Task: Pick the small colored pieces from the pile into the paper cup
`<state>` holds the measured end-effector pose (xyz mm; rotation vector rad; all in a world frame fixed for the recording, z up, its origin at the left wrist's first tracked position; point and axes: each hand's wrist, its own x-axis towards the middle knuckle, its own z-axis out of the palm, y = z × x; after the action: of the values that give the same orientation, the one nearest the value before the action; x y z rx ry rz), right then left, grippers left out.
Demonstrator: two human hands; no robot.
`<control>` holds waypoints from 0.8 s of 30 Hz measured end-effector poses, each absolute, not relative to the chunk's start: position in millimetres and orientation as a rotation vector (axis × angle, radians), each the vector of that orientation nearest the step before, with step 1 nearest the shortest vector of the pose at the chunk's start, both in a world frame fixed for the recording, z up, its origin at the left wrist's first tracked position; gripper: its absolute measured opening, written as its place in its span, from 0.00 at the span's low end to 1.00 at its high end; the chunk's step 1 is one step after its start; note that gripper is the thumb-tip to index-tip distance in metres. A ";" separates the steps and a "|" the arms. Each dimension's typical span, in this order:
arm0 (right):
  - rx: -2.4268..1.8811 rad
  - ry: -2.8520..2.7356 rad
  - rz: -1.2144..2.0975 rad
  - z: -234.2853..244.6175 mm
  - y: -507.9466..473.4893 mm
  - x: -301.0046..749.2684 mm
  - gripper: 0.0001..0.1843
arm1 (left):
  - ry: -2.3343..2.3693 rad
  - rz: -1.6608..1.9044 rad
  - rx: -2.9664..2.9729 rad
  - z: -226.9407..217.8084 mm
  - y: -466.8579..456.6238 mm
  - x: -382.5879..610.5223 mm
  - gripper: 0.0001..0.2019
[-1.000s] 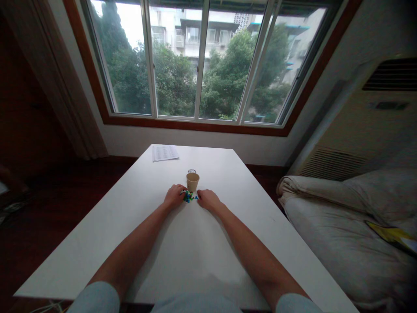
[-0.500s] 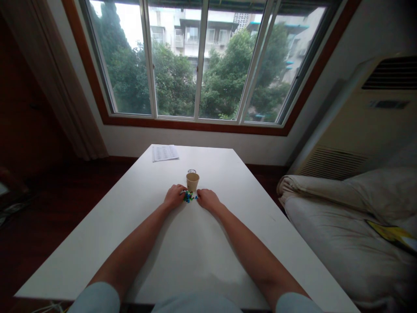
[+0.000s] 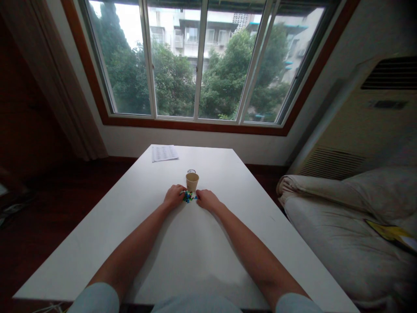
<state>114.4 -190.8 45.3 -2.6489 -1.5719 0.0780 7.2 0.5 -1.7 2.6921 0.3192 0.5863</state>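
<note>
A tan paper cup (image 3: 192, 181) stands upright on the white table, its mouth facing up. Just in front of it lies a little heap of small blue, green, yellow and dark pieces (image 3: 187, 197), too tiny to name. My left hand (image 3: 174, 195) rests at the heap's left side, fingers curled in against it. On the other side, my right hand (image 3: 207, 198) has its fingers drawn together beside a few stray blue bits (image 3: 196, 197). Both sets of fingertips are small and partly hidden, so whatever they pinch cannot be made out.
Behind the cup lies a small ring-shaped object (image 3: 191, 171). Printed paper sheets (image 3: 164, 153) lie at the far left corner of the white table (image 3: 192, 261). A covered sofa (image 3: 319, 226) stands along the right side, below a floor-standing air conditioner (image 3: 358, 126).
Hardly anything differs. Both hands stay by the heap and the cup stays in place; the whole view has shifted very slightly.
</note>
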 end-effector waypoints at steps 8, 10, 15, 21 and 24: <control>-2.659 -1.510 0.017 40.9 -188.5 112.7 0.10 | 0.317 0.592 2.679 -2.1 0.3 8.6 0.14; -2.632 -1.506 0.001 39.7 -188.2 112.9 0.09 | 0.324 0.590 2.676 -2.1 0.0 8.4 0.14; -2.583 -1.502 -0.011 37.9 -187.5 113.6 0.08 | 0.320 0.605 2.673 -2.2 -0.3 7.7 0.14; -2.493 -1.494 -0.029 35.7 -187.9 116.1 0.06 | 0.312 0.619 2.672 -4.1 0.8 8.3 0.14; -2.406 -1.503 -0.051 35.3 -187.0 117.2 0.04 | 0.317 0.618 2.681 -4.3 0.9 8.6 0.14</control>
<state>117.2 -187.0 35.3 -2.4059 -1.5031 -0.0506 8.6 0.9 -4.3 2.6813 0.3174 0.6179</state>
